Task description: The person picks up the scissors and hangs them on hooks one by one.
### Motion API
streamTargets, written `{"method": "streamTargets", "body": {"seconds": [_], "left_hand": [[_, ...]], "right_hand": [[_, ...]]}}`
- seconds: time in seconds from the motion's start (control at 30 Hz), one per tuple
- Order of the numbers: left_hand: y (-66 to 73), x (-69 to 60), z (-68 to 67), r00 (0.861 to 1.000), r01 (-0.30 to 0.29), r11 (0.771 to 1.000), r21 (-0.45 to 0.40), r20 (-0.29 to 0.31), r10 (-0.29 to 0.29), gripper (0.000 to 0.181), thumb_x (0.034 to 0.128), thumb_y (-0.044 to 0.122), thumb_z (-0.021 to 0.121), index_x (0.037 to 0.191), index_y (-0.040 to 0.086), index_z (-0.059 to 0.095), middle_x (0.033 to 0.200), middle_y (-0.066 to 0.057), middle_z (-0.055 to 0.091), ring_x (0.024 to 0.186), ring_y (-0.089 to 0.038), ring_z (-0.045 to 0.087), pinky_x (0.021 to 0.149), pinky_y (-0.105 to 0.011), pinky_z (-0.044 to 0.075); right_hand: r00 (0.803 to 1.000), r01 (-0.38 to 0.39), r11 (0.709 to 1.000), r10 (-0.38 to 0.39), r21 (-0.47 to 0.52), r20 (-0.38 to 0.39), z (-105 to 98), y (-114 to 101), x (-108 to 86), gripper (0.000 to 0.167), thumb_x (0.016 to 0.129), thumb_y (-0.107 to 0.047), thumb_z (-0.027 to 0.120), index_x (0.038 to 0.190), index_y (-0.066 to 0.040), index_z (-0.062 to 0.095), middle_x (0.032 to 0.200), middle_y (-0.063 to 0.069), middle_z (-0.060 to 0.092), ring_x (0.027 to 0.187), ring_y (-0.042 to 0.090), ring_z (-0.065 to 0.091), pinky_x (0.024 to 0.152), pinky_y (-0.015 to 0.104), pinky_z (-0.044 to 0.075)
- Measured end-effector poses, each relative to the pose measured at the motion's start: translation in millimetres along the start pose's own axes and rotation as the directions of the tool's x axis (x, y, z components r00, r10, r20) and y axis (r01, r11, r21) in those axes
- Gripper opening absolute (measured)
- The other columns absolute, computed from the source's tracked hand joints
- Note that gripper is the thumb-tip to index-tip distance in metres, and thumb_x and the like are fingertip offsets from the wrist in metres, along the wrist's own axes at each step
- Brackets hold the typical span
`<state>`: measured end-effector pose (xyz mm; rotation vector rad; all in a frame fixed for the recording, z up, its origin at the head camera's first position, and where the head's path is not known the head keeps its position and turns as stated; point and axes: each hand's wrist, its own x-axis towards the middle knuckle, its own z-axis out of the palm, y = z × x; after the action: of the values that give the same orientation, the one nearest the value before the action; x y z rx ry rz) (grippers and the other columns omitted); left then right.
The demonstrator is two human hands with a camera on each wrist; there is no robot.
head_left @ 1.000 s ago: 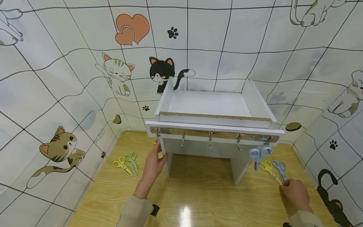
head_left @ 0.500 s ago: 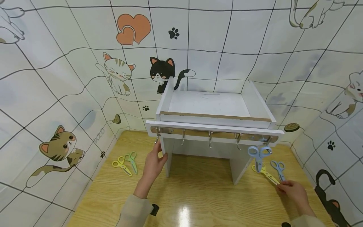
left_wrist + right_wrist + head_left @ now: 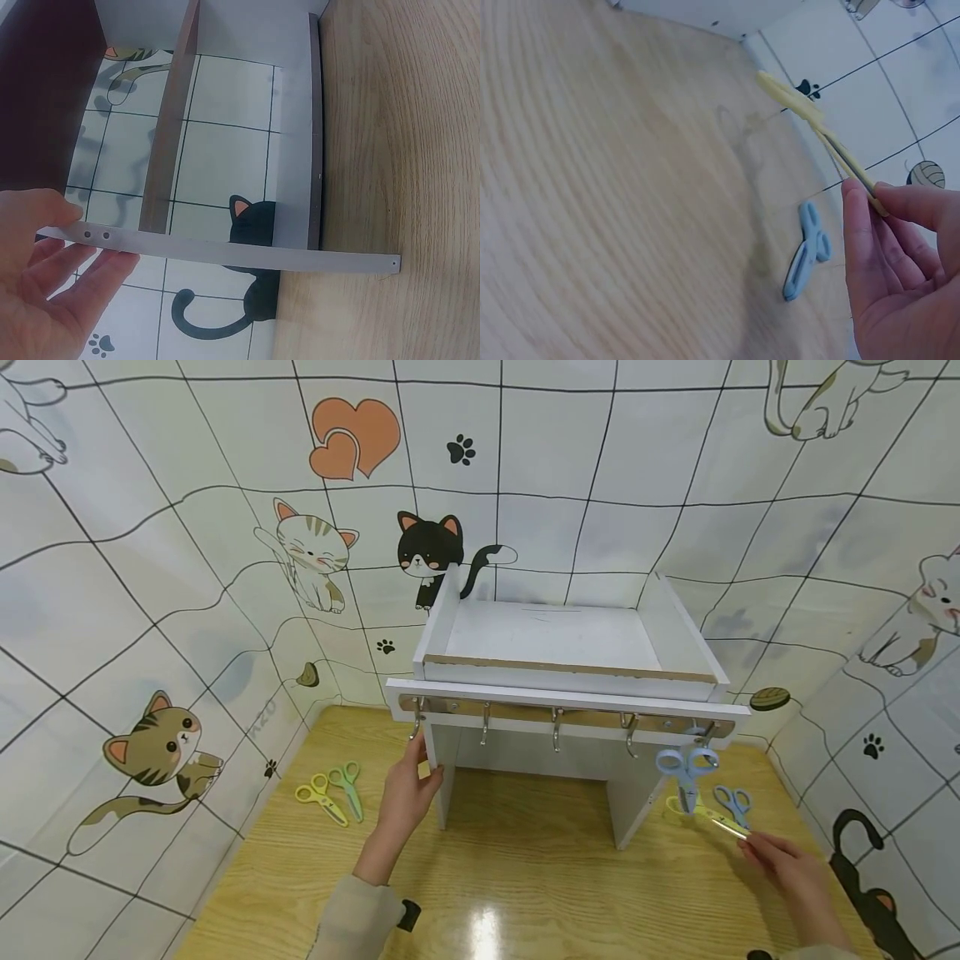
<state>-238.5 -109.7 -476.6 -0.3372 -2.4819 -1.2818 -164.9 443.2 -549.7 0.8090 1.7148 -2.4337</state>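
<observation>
My left hand grips the left leg panel of a white shelf; in the left wrist view the thumb and fingers pinch that panel's edge. A row of metal hooks runs along the shelf's front. My right hand pinches yellow scissors by the blade end, handles pointing away, above the table. One pair of blue scissors hangs from the rightmost hook and partly covers the yellow handles in the head view. Another pair of blue scissors lies on the table beside my right hand.
Yellow scissors and green scissors lie on the wooden table left of the shelf. Walls with cat drawings stand behind and on both sides. Hooks stick out toward me.
My right hand has picked the yellow scissors up off the table, and their handles have shifted left behind the hanging blue pair. My left hand stays on the shelf's leg.
</observation>
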Motion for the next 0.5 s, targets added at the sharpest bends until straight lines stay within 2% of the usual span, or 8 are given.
{"method": "streamTargets", "body": {"seconds": [0.13, 0.2, 0.27, 0.33, 0.5], "left_hand": [[-0.1, 0.6, 0.3, 1.000, -0.005, 1.000, 0.012, -0.002, 0.005, 0.064, 0.0909, 0.000, 0.067, 0.148, 0.005, 0.039, 0.128, -0.019, 0.066, 0.116, -0.036, 0.066, 0.083, -0.042, 0.063], [-0.3, 0.7, 0.6, 1.000, -0.008, 1.000, 0.019, -0.004, 0.008, 0.064, 0.0911, 0.000, 0.067, 0.148, 0.005, 0.039, 0.128, -0.019, 0.066, 0.115, -0.036, 0.066, 0.084, -0.043, 0.063], [-0.4, 0.6, 0.9, 1.000, -0.008, 1.000, 0.027, -0.009, 0.009, 0.064, 0.0911, 0.000, 0.067, 0.148, 0.006, 0.039, 0.128, -0.019, 0.066, 0.115, -0.036, 0.066, 0.084, -0.044, 0.063], [-0.7, 0.3, 1.5, 1.000, -0.009, 0.999, 0.034, -0.014, 0.010, 0.063, 0.0911, 0.000, 0.067, 0.148, 0.006, 0.039, 0.127, -0.019, 0.067, 0.114, -0.036, 0.067, 0.084, -0.046, 0.063], [-1.5, -0.6, 4.0, 1.000, -0.008, 0.999, 0.042, -0.029, 0.009, 0.063, 0.0905, 0.000, 0.067, 0.147, 0.007, 0.040, 0.125, -0.020, 0.068, 0.112, -0.036, 0.068, 0.082, -0.045, 0.063]], "right_hand": [[0.999, 0.011, 0.987, -0.006, 0.162, -0.032, 5.1, -12.7, -8.5, 0.033, 0.094, 0.004, 0.061, 0.075, -0.017, 0.077, 0.077, -0.003, 0.075, 0.074, 0.009, 0.075, 0.075, 0.019, 0.062], [0.997, 0.020, 0.974, -0.003, 0.227, -0.078, 9.4, -21.4, -12.1, 0.027, 0.091, 0.004, 0.066, 0.075, -0.015, 0.078, 0.076, -0.001, 0.075, 0.072, 0.011, 0.076, 0.074, 0.021, 0.063], [0.992, 0.031, 0.965, 0.002, 0.260, -0.124, 14.4, -30.3, -15.4, 0.021, 0.087, 0.000, 0.072, 0.076, -0.016, 0.078, 0.075, -0.002, 0.074, 0.071, 0.011, 0.075, 0.074, 0.021, 0.063], [0.991, 0.044, 0.958, -0.007, 0.283, -0.132, 17.9, -38.6, -19.7, 0.016, 0.087, -0.004, 0.074, 0.079, -0.017, 0.077, 0.077, -0.002, 0.075, 0.074, 0.009, 0.075, 0.075, 0.020, 0.062], [0.993, 0.114, 0.914, -0.102, 0.389, -0.053, 24.2, -54.8, -34.8, 0.016, 0.093, -0.004, 0.066, 0.089, -0.016, 0.077, 0.083, 0.001, 0.077, 0.080, 0.010, 0.075, 0.076, 0.019, 0.062]]}}
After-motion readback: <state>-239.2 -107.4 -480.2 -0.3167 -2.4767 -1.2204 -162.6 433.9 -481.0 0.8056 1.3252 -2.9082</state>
